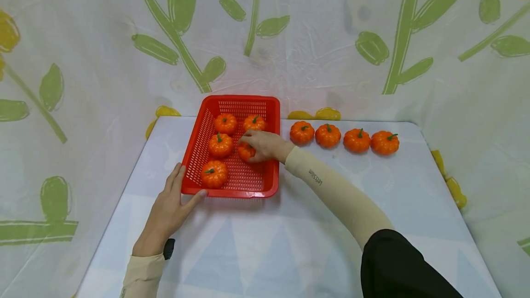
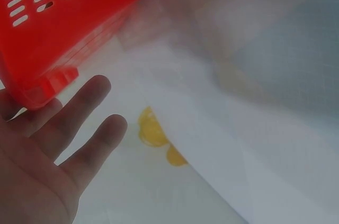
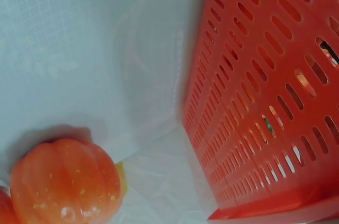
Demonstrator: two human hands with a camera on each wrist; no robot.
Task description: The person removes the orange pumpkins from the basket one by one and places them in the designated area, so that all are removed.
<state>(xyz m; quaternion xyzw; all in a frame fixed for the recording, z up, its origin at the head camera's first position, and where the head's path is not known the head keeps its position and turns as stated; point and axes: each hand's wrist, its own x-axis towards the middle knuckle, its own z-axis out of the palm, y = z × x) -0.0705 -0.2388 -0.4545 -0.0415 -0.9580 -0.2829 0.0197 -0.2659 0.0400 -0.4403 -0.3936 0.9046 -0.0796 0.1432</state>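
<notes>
From my end, the head view puts the right hand [image 1: 266, 145] inside the red basket [image 1: 240, 194], fingers curled over a small orange pumpkin [image 1: 246, 152] near the right wall. I read that as a grip, but I cannot tell whether this pumpkin rests on the basket's floor or hangs just above it. The right wrist view doesn't settle it: I get the slotted side and an outside pumpkin [image 3: 66, 181], with no fingers in sight.

The left hand [image 1: 167, 209] is spread wide at the near left corner, thumb by the near rim and fingers along the left side; I take it to be steadying the basket.

Four more pumpkins [image 1: 221, 145] lie in the basket, three down the left side and one at the far right, just beyond the held one. A row of four pumpkins [image 1: 328, 135] stands on the surface [image 1: 314, 247] to the basket's right.

I judge the step in hand to be setting this pumpkin down, though lifting it out would look much the same from here. If it is a placement, the next move calls for loosening the fingers without knocking the neighbours, then raising the wrist clear of the right wall before reaching toward the row. I'd want that corner braced meanwhile; a light basket could slide.
</notes>
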